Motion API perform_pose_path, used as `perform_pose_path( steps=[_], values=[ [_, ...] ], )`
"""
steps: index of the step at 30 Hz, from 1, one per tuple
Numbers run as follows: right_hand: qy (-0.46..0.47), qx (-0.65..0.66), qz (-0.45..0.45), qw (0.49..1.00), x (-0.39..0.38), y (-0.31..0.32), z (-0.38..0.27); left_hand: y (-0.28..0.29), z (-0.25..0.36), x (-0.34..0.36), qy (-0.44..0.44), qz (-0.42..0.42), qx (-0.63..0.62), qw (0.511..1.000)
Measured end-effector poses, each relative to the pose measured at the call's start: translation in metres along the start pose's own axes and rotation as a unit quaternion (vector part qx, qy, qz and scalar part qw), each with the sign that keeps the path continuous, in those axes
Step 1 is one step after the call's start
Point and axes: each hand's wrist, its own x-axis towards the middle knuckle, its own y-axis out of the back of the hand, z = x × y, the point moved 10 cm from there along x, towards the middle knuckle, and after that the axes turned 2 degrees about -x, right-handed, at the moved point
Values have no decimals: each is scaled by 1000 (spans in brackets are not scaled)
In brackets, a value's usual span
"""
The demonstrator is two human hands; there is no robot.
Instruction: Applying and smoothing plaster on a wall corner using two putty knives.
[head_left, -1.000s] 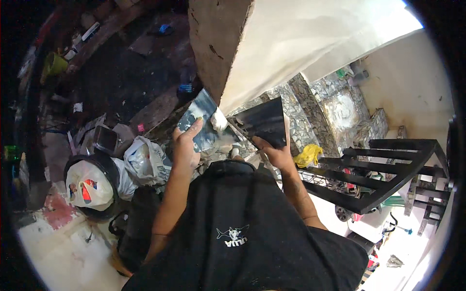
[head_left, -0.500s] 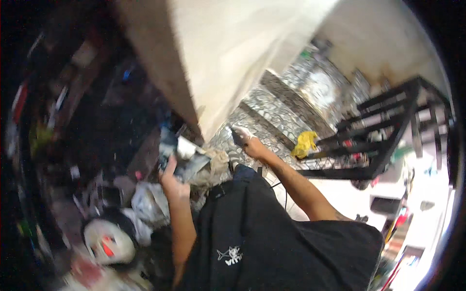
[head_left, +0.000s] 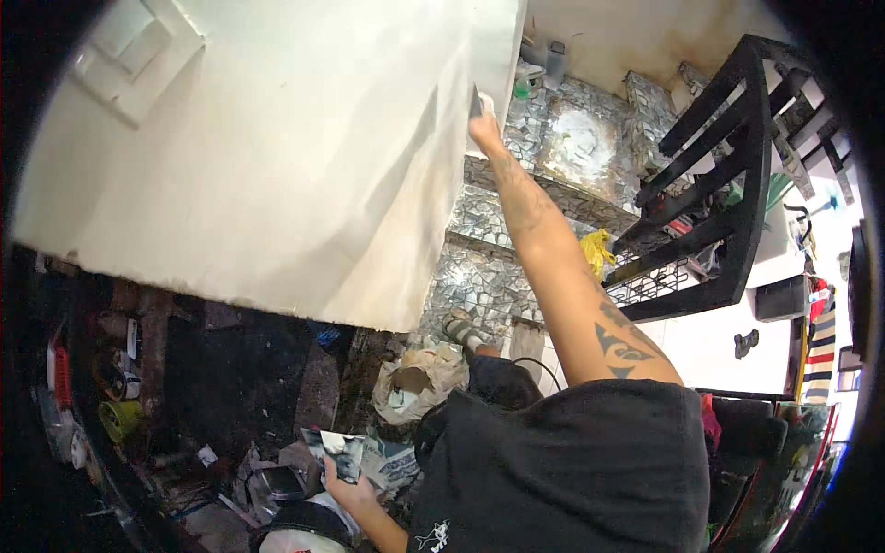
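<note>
My right hand (head_left: 484, 127) is stretched up to the right edge of the white plastered wall (head_left: 249, 166), closed on a putty knife (head_left: 476, 101) held against the plaster. Low in the picture, near my dark T-shirt, my left hand (head_left: 346, 484) grips a square metal plate (head_left: 327, 444) smeared with white paste. A crumpled cream sack (head_left: 415, 364) lies near my foot in a striped sandal.
Mosaic-tiled steps (head_left: 484, 281) run up along the wall, beside a black railing (head_left: 756, 184) with a yellow plastic bag (head_left: 595, 244) at it. A dark cluttered area (head_left: 221, 387), with a yellow bucket (head_left: 118, 419), lies at lower left.
My right hand with the knife has risen to the wall's edge. My left hand with the plate is lower in the picture. The view has swung, showing more plaster.
</note>
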Motion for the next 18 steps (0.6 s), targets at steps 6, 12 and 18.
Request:
perform_pose_path(
  steps=[6,12,18],
  values=[
    [45,1,-21,999,22,-61,-45,33,1,14,-49,49,208,976],
    [87,-3,-12,996,12,-72,-81,41,-25,35,53,55,10,997],
    [57,-39,-2,998,-36,-64,-120,55,-25,28,86,100,-46,990]
  ],
)
